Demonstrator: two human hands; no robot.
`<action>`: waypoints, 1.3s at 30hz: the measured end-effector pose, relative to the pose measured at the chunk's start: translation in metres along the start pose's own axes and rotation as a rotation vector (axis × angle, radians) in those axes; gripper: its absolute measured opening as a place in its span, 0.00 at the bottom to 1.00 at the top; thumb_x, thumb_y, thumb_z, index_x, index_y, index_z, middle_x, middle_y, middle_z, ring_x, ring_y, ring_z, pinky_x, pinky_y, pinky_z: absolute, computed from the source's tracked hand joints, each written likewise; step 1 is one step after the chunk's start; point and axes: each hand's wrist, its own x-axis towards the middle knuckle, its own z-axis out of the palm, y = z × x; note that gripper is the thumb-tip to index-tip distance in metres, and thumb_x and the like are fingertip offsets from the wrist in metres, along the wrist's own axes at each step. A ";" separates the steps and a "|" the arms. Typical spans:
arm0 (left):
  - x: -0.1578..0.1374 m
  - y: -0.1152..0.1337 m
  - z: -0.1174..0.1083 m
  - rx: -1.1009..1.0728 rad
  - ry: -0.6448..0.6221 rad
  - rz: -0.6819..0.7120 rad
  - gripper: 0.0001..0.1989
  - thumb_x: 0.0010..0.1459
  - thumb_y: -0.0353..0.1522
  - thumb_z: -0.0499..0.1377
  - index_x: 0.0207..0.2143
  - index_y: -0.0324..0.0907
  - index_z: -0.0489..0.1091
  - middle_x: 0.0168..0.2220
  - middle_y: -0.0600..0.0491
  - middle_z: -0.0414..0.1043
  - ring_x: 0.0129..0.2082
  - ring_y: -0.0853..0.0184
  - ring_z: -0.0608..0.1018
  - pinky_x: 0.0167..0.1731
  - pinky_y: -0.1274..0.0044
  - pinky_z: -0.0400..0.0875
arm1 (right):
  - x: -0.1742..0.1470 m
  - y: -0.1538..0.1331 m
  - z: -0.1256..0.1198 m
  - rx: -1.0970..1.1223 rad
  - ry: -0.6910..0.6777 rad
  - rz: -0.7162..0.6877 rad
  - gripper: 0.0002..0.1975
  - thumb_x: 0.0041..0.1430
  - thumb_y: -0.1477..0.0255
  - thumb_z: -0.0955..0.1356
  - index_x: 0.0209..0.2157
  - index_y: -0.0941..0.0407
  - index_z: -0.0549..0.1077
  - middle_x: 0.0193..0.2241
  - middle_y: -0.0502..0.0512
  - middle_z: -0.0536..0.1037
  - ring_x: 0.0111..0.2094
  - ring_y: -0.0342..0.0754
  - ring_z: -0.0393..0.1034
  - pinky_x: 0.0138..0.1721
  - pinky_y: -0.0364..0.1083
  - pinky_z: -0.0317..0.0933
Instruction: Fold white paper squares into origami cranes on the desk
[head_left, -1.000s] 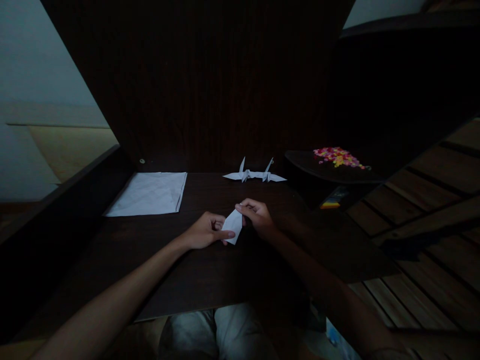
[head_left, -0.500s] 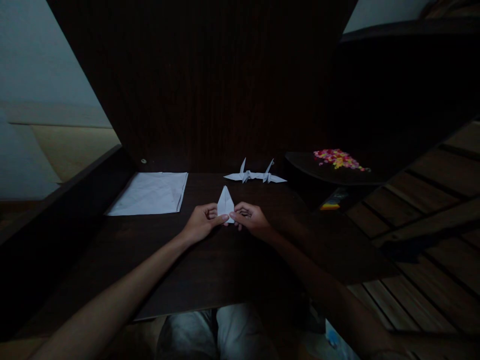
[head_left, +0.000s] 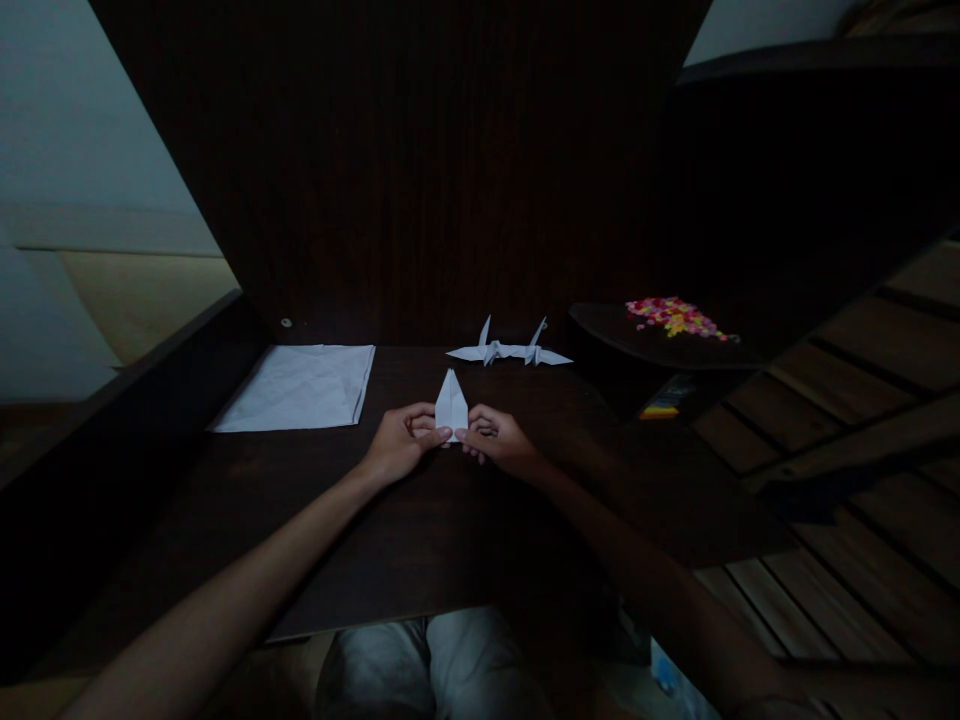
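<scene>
A small folded white paper (head_left: 451, 400), pointed at its top and with a crease down the middle, is held upright between my two hands. My left hand (head_left: 405, 440) pinches its lower left edge, thumb in front. On the lower right edge my right hand (head_left: 499, 438) does the same, its other fingers curled behind. Both thumbs nearly meet at the bottom of the paper. Just beyond it, two white origami cranes (head_left: 511, 352) stand side by side near the back panel.
To the left lies a stack of white paper sheets (head_left: 300, 388) by the low side board (head_left: 135, 400). At the right, a dark curved shelf (head_left: 600, 330) carries a heap of small pink, red and yellow pieces (head_left: 679, 316). The dark table (head_left: 337, 560) ends just above my knees.
The folded paper has risen very slightly and its lower edge looks flatter. My thumbs have shifted a little along its bottom. Both hands keep their hold.
</scene>
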 end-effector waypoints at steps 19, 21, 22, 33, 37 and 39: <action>-0.004 0.005 0.004 -0.019 -0.019 0.154 0.33 0.49 0.31 0.64 0.57 0.41 0.58 0.52 0.42 0.68 0.35 0.67 0.79 0.41 0.73 0.73 | 0.002 0.000 -0.003 0.099 0.129 0.003 0.17 0.46 0.58 0.72 0.25 0.57 0.68 0.21 0.50 0.73 0.19 0.39 0.64 0.17 0.39 0.57; -0.004 0.005 0.005 0.000 -0.019 0.167 0.30 0.50 0.31 0.63 0.55 0.40 0.60 0.53 0.41 0.68 0.37 0.65 0.79 0.42 0.73 0.73 | 0.002 0.001 -0.003 0.081 0.140 -0.033 0.16 0.47 0.59 0.71 0.28 0.57 0.69 0.23 0.50 0.74 0.19 0.39 0.64 0.16 0.39 0.57; -0.004 0.005 0.006 0.012 -0.011 0.174 0.29 0.51 0.31 0.63 0.55 0.40 0.60 0.53 0.41 0.68 0.37 0.65 0.79 0.42 0.73 0.72 | 0.002 0.001 -0.003 0.072 0.141 -0.051 0.16 0.48 0.60 0.71 0.30 0.57 0.69 0.24 0.50 0.74 0.19 0.39 0.64 0.16 0.38 0.57; -0.002 0.001 0.005 0.046 0.051 0.252 0.14 0.49 0.31 0.62 0.40 0.37 0.71 0.52 0.44 0.66 0.37 0.67 0.77 0.43 0.71 0.71 | -0.001 0.000 -0.001 0.091 0.095 -0.087 0.42 0.50 0.66 0.70 0.63 0.53 0.49 0.24 0.45 0.73 0.17 0.38 0.63 0.16 0.38 0.57; -0.002 0.001 0.005 0.009 0.074 0.232 0.13 0.47 0.31 0.64 0.36 0.38 0.70 0.52 0.46 0.67 0.33 0.69 0.77 0.40 0.71 0.72 | -0.002 0.000 -0.001 0.081 0.103 -0.148 0.35 0.52 0.66 0.69 0.61 0.53 0.56 0.24 0.45 0.72 0.17 0.37 0.63 0.17 0.38 0.58; -0.003 0.003 0.005 0.001 0.073 0.222 0.12 0.46 0.32 0.64 0.34 0.38 0.70 0.48 0.47 0.70 0.31 0.68 0.77 0.38 0.72 0.72 | -0.001 0.001 -0.001 0.082 0.118 -0.179 0.27 0.52 0.66 0.69 0.54 0.56 0.66 0.23 0.47 0.72 0.17 0.37 0.63 0.16 0.38 0.57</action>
